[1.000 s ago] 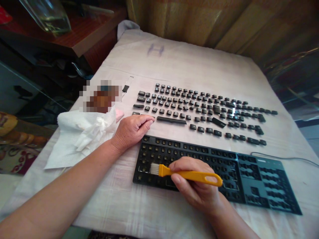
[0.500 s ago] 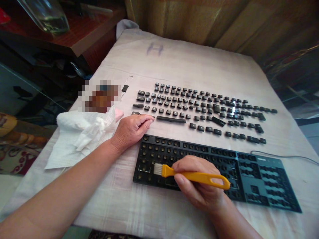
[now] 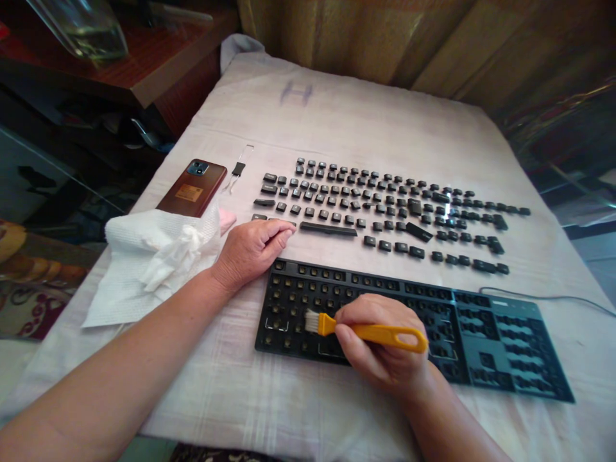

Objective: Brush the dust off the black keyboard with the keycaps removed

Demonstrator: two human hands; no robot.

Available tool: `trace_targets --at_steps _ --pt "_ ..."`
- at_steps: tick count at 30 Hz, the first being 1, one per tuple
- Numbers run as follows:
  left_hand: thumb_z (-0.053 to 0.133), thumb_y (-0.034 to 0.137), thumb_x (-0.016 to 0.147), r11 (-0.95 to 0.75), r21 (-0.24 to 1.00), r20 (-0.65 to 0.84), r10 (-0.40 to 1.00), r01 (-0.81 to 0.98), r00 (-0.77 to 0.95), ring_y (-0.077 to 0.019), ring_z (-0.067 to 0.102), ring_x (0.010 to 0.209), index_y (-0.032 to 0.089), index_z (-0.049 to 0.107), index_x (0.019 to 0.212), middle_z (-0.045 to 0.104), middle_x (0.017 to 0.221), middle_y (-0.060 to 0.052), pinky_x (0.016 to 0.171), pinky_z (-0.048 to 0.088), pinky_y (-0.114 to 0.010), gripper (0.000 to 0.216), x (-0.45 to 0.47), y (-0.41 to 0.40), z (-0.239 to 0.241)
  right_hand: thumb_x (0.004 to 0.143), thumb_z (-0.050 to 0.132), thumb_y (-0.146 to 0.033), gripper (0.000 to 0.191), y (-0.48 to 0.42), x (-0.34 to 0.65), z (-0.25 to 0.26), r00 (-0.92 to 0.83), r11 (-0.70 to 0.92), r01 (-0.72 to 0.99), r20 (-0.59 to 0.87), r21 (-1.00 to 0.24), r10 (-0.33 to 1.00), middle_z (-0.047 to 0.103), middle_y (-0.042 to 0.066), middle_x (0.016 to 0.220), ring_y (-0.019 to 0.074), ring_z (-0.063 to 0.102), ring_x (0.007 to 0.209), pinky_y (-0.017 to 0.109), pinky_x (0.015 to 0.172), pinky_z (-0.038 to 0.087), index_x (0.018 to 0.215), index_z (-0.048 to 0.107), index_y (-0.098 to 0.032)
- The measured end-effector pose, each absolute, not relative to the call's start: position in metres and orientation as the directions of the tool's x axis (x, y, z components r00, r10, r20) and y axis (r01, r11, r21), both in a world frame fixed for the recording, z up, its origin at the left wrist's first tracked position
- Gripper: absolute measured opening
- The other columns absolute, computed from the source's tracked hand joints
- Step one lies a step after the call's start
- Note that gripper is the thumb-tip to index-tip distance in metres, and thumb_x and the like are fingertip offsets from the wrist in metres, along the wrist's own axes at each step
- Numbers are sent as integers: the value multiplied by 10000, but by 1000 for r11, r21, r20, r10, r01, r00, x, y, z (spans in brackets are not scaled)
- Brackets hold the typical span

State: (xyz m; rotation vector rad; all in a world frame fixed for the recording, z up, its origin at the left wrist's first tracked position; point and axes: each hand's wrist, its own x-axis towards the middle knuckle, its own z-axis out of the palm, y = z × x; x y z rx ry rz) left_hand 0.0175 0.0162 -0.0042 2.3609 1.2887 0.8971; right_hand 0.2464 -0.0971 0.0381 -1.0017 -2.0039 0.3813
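A black keyboard (image 3: 366, 354) lies on the cloth with its keycaps off and the sockets bare. My right hand (image 3: 385, 340) is closed round a yellow-handled brush (image 3: 385, 335), whose pale bristles touch the keyboard's left part. By the keyboard's upper left corner rests my left hand (image 3: 253, 250), fingers curled and thumb pressed to the forefinger; whatever it may hold is hidden. Beyond both hands, loose black keycaps (image 3: 332, 200) are laid out in rows. The long space bar keycap (image 3: 328, 229) lies just right of my left fingertips.
A brown phone (image 3: 190, 192) and crumpled white paper towel (image 3: 125, 269) lie at the left, with a pink piece (image 3: 228, 220) beside them. A wire keycap puller (image 3: 238, 169) is behind. The keyboard's cable (image 3: 553, 298) runs right. A wooden desk (image 3: 158, 70) bearing a glass vessel (image 3: 96, 38) borders the back left.
My right hand has moved the brush slightly right and up across the sockets, and its handle is more level. My left hand stays in place. The view has shifted slightly.
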Motion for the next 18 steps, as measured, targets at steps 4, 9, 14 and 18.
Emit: trace_targets --at_steps 4,9,14,18 --pt "483 375 992 -540 539 369 841 646 395 -169 732 793 223 756 1040 804 918 -29 746 545 -271 316 18 16 -4 938 560 -113 136 -96 243 35 -314 622 505 544 -599 778 703 -16 652 122 630 491 240 493 508 887 596 -235" --pt "483 375 991 -547 534 375 837 645 399 -174 732 788 215 757 1038 802 904 -31 739 545 -277 321 18 16 -4 907 580 -97 144 -99 246 35 -247 580 459 531 -673 811 712 -9 668 145 669 517 250 504 543 886 598 -238" --pt "484 370 991 -546 535 376 837 644 397 -173 733 788 215 757 1042 803 912 -31 741 544 -277 318 18 15 -4 900 594 -100 139 -98 249 35 -250 592 505 550 -628 797 703 -9 645 139 649 496 244 487 523 867 602 -234" --pt "485 376 990 -549 538 375 836 640 401 -175 732 788 217 757 1039 801 913 -32 741 544 -276 318 18 16 -4 928 572 -112 133 -96 245 36 -307 609 509 533 -608 789 716 -7 660 124 647 502 232 493 517 871 597 -230"
